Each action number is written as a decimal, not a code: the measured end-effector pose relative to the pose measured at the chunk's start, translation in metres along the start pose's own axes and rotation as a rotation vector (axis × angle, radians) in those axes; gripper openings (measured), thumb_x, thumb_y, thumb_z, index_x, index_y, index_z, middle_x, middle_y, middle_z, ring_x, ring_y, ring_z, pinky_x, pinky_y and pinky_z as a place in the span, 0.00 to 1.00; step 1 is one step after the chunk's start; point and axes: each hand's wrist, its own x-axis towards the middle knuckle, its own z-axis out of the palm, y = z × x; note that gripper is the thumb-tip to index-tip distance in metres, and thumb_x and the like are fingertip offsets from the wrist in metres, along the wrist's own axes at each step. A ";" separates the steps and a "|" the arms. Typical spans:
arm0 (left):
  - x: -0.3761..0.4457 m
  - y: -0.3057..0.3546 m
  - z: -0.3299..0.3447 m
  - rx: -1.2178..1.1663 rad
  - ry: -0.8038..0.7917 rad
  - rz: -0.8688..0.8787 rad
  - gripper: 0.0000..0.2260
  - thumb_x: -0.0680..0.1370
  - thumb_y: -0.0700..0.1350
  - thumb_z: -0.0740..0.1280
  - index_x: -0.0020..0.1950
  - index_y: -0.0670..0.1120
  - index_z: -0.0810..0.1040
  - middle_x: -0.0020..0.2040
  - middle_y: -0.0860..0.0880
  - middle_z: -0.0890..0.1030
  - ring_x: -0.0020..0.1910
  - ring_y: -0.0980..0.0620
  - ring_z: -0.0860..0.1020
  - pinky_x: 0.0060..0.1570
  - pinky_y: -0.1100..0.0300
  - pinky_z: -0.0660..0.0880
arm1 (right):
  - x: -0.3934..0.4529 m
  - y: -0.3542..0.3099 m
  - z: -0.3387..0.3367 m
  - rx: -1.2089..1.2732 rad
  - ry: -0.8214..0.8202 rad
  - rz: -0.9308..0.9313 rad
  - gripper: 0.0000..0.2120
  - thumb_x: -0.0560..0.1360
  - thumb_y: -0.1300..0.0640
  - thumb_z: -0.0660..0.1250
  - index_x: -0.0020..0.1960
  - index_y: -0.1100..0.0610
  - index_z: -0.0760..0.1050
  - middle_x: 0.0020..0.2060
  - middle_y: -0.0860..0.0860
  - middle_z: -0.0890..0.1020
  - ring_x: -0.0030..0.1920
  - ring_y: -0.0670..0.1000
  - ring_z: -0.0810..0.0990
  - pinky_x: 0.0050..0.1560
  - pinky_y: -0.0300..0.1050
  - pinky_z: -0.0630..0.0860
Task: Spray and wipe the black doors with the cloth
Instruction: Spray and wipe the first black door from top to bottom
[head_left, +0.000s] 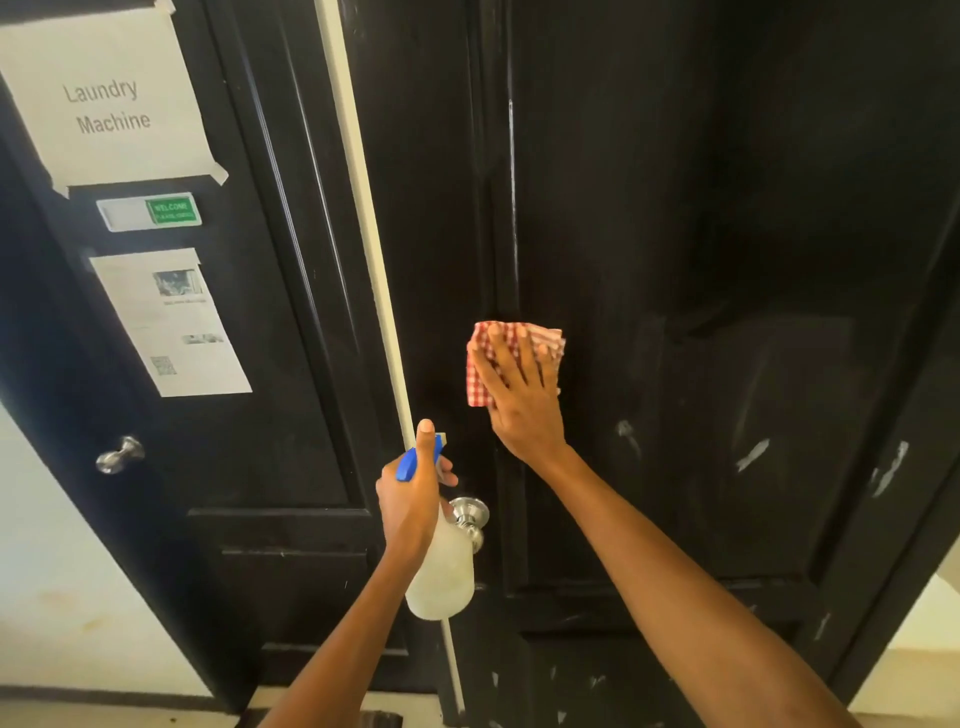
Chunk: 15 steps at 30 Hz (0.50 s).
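Right hand (519, 395) is pressing the cloth (488, 358) flat on the door (675, 260), fingers spread, covering most of it. Left hand (410, 493) is gripping the spray bottle (441, 577) just left of the doorknob (470, 514), hiding its neck and trigger.

A shared building's laundry corridor: a taped paper sign (106, 101) (reading "Laundry Machine") on a black door (218, 364).

Soft, even daylight leaves the glossy black panelled right-hand door (675, 260) dim toward its upper right corner; a thin glare streak runs down its moulding. Wide-angle distortion bows door edges; printed notices blur slightly.
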 end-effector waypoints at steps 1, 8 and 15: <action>0.000 -0.001 -0.003 0.000 0.013 0.009 0.25 0.77 0.67 0.61 0.47 0.47 0.84 0.34 0.45 0.83 0.32 0.47 0.81 0.36 0.50 0.81 | -0.002 -0.006 0.006 -0.008 -0.021 -0.038 0.35 0.81 0.55 0.58 0.84 0.51 0.47 0.82 0.56 0.50 0.82 0.62 0.46 0.80 0.62 0.41; -0.003 -0.003 -0.015 -0.004 0.048 0.020 0.26 0.77 0.66 0.61 0.48 0.44 0.83 0.36 0.43 0.82 0.31 0.48 0.80 0.29 0.60 0.77 | -0.100 -0.008 0.047 -0.073 -0.353 -0.362 0.39 0.81 0.55 0.60 0.84 0.51 0.42 0.83 0.55 0.43 0.82 0.60 0.41 0.81 0.61 0.42; -0.018 -0.011 -0.010 -0.005 -0.019 -0.011 0.25 0.76 0.66 0.62 0.50 0.46 0.84 0.35 0.47 0.83 0.33 0.50 0.81 0.38 0.55 0.80 | -0.168 0.028 0.040 -0.180 -0.463 -0.471 0.44 0.75 0.64 0.65 0.84 0.47 0.47 0.83 0.49 0.48 0.83 0.53 0.46 0.80 0.52 0.36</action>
